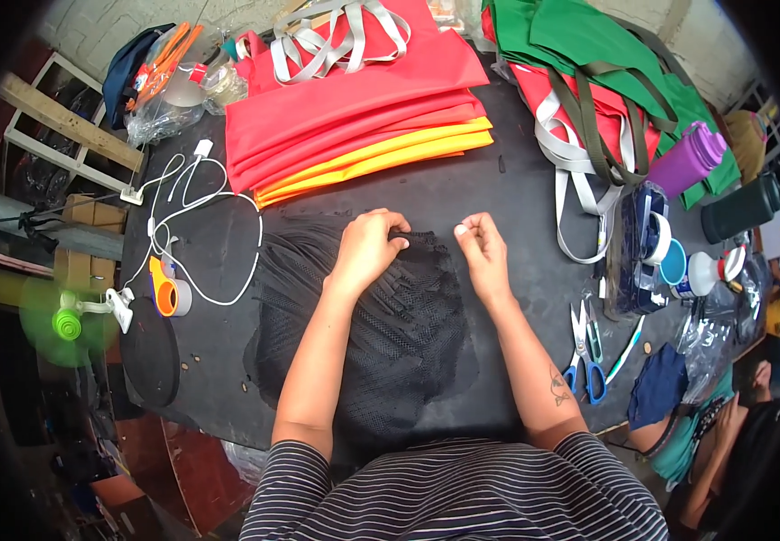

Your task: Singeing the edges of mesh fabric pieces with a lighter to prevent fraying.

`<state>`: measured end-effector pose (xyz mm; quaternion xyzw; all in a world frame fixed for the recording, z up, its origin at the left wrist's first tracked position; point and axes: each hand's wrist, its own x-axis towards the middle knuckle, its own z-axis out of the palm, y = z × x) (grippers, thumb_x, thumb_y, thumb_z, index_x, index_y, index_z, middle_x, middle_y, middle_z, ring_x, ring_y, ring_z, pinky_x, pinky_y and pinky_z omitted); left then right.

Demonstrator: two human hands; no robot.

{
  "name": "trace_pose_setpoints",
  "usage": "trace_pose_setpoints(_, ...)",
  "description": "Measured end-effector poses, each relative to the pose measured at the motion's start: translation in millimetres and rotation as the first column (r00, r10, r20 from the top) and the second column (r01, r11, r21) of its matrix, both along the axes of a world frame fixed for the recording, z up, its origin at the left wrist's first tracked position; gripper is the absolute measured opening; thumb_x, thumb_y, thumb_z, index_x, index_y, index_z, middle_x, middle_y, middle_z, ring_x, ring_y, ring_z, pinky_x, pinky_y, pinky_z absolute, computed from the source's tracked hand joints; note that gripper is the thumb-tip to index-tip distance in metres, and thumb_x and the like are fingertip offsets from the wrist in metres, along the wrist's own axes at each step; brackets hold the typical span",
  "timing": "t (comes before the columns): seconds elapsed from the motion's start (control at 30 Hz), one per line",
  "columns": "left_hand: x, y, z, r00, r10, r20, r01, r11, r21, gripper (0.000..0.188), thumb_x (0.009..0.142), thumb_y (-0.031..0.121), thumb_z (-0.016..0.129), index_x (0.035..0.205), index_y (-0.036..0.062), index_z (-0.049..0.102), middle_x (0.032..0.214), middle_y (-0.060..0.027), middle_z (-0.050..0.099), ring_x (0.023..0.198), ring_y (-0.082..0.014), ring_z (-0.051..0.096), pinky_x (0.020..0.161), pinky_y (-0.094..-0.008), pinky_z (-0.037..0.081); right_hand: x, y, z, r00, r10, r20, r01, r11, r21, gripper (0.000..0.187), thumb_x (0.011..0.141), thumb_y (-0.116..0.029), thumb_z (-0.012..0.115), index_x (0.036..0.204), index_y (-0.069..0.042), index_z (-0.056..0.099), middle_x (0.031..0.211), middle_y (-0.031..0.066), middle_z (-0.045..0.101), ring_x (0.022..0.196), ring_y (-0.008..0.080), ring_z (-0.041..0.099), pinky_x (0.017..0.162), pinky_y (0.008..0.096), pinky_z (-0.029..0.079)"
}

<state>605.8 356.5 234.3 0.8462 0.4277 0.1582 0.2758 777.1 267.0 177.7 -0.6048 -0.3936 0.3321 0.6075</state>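
Observation:
Black mesh fabric (pixel 399 334) lies in gathered folds on the black table in front of me. My left hand (pixel 372 245) rests over its far edge, thumb and forefinger pinching the mesh there. Just right of the fabric, my right hand (pixel 483 254) is raised a little, its thumb and forefinger brought together and the other fingers curled. Whatever that pinch holds, if anything, is too small to make out. A short gap separates the two hands.
Folded red and yellow cloth bags (pixel 363 117) are stacked behind the fabric. Green bags (pixel 579 45) lie far right, near a purple bottle (pixel 689 160). Blue-handled scissors (pixel 584 361) sit right; a white cable (pixel 200 212) and tape dispenser (pixel 170 293) left.

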Motion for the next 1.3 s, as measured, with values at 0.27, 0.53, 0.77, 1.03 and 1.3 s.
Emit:
trace_pose_setpoints(0.27,-6.9,-2.8,6.2,1.0,-0.025,-0.01,0.024,0.996,-0.089,0.016,0.07,0.002,0.072,0.079,0.0013,0.059,0.08,-0.009,0.064,0.058,-0.0149,0.06,0.058,-0.0295,0.047,-11.0,1.5,6.5,0.99,0.054,0.127,-0.054,0.999,-0.007,0.021,0.085,-0.014,0.068,0.091,-0.001,0.052,0.075,0.003,0.055,0.066,0.0096,0.051,0.061,0.0264,0.044)
trace_pose_setpoints(0.53,-6.5,-1.3,2.4,0.986,0.066,0.152,-0.047,0.991,-0.126,0.021,0.073,0.002,0.07,0.091,0.0025,0.058,0.079,-0.0121,0.064,0.066,-0.0252,0.062,0.065,-0.0359,0.049,-17.9,-4.7,3.7,0.969,0.013,0.247,-0.011,1.0,-0.009,0.032,0.078,-0.015,0.071,0.099,-0.005,0.049,0.075,0.0049,0.054,0.063,0.0152,0.054,0.061,0.0302,0.047)
trace_pose_setpoints(0.77,-7.0,2.5,-6.7,0.967,0.113,0.229,-0.058,0.97,-0.236,0.024,0.074,0.001,0.07,0.095,0.0026,0.059,0.077,-0.0094,0.064,0.061,-0.0191,0.06,0.06,-0.0327,0.048,-27.2,1.1,10.9,0.916,0.03,0.4,-0.004,0.998,-0.066,0.038,0.076,-0.015,0.068,0.104,-0.008,0.044,0.078,0.009,0.057,0.068,0.0294,0.062,0.063,0.0411,0.05)
trace_pose_setpoints(1.03,-7.8,3.3,-7.6,0.962,0.107,0.253,-0.048,0.972,-0.231,0.023,0.075,-0.001,0.069,0.095,0.0016,0.058,0.076,-0.0094,0.063,0.059,-0.018,0.059,0.06,-0.0319,0.048,-27.6,2.8,14.6,0.892,0.063,0.447,-0.013,0.993,-0.115,0.04,0.078,-0.023,0.068,0.105,-0.007,0.043,0.08,0.0115,0.058,0.07,0.0318,0.063,0.066,0.0431,0.051)
trace_pose_setpoints(1.3,-6.0,-2.3,2.4,0.975,0.09,0.203,-0.04,0.971,-0.237,0.021,0.076,0.003,0.067,0.097,0.0018,0.065,0.077,-0.0088,0.065,0.063,-0.0183,0.061,0.064,-0.0324,0.049,-34.8,8.8,7.5,0.934,0.017,0.356,-0.051,0.995,0.086,0.008,0.08,-0.007,0.066,0.082,0.0,0.064,0.08,0.0159,0.065,0.073,0.0353,0.065,0.066,0.0389,0.052)
